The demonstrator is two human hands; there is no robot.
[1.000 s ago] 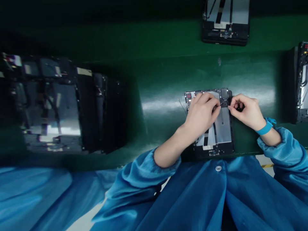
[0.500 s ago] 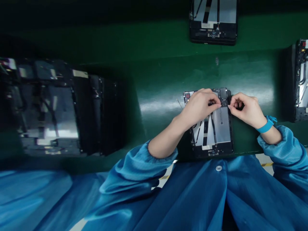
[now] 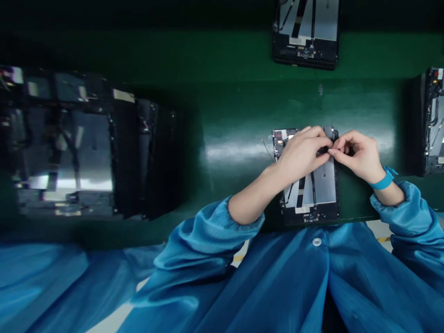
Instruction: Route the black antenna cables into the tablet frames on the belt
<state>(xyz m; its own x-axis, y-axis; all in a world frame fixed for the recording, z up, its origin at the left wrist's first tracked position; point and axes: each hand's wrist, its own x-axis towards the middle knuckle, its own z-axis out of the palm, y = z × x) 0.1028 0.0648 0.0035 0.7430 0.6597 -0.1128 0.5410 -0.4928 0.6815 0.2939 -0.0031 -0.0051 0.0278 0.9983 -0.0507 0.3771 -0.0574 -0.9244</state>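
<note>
An opened tablet [image 3: 326, 185] lies on the green bench in front of me, its inner parts and flat cables showing. Across its upper part reaches my left hand [image 3: 307, 147], thumb and fingers pinched near the tablet's upper right edge. From the right comes my right hand [image 3: 359, 152], with a blue band on the wrist; its fingertips are pinched too and meet those of my left hand. Whatever is between the fingertips is too small or hidden to make out. A thin wire [image 3: 266, 149] sticks out past the tablet's upper left side.
Several opened tablets [image 3: 93, 152] stand in a blurred row at left. Another opened tablet [image 3: 305, 52] lies at the back, and one more [image 3: 437, 134] is at the right edge. A blue sleeve [image 3: 38, 277] shows at lower left.
My left hand has moved slightly right, and its fingertips now meet those of my right hand. The tablet sits slightly further right in view. The view itself has shifted a little.
</note>
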